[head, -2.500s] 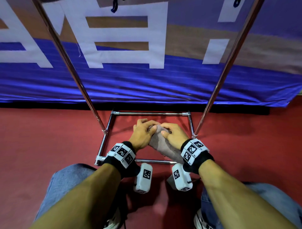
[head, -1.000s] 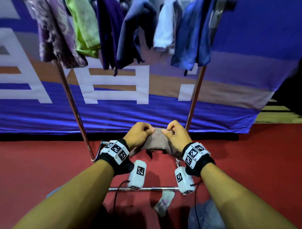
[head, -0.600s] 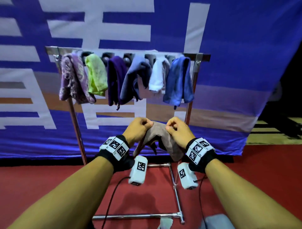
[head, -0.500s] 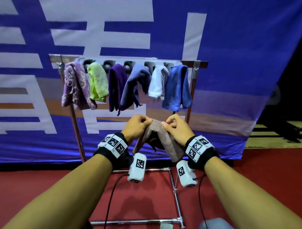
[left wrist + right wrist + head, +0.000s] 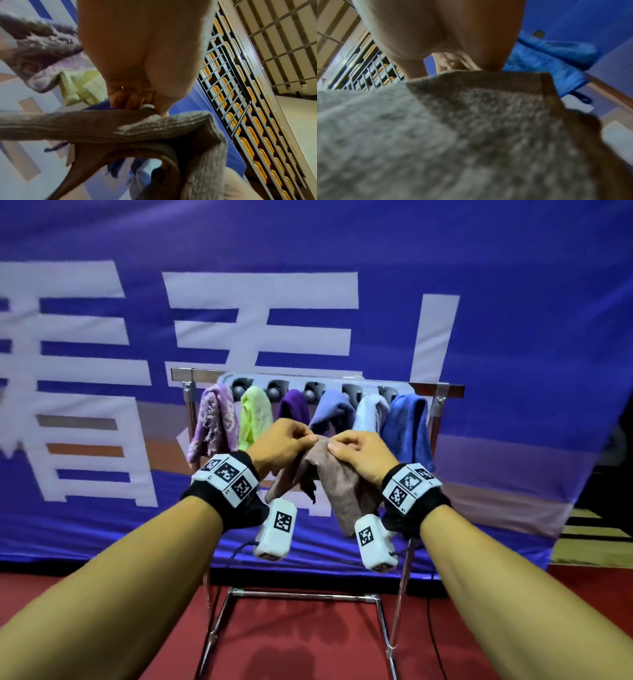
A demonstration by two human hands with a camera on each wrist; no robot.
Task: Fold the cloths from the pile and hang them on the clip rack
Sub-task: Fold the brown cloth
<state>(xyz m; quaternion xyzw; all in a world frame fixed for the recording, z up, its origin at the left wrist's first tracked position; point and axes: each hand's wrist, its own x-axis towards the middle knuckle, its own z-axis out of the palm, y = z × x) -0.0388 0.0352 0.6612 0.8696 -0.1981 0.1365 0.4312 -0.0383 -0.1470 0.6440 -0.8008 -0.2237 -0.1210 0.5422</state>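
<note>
Head view shows both hands raised in front of the clip rack (image 5: 318, 378), sharing one folded brown cloth (image 5: 337, 484). The left hand (image 5: 284, 445) pinches the cloth's top edge between thumb and curled fingers, and the right hand (image 5: 359, 451) pinches the same edge just beside it, so the rest hangs down between the wrists. Six cloths already hang in a row from the rack: a fringed lilac cloth (image 5: 214, 422), a lime cloth (image 5: 255, 416), a dark purple cloth (image 5: 294, 412), a periwinkle cloth (image 5: 334, 412), a pale cloth (image 5: 370, 412) and a blue cloth (image 5: 409, 429).

The left wrist view shows the brown cloth (image 5: 137, 127) as loose, uneven layers below the fingers (image 5: 130, 100). That looks like the main risk: if either pinch shifts while reaching for a clip, the fold could slip open. A free clip is not plainly visible, so crowding could dislodge a neighbouring cloth.
</note>
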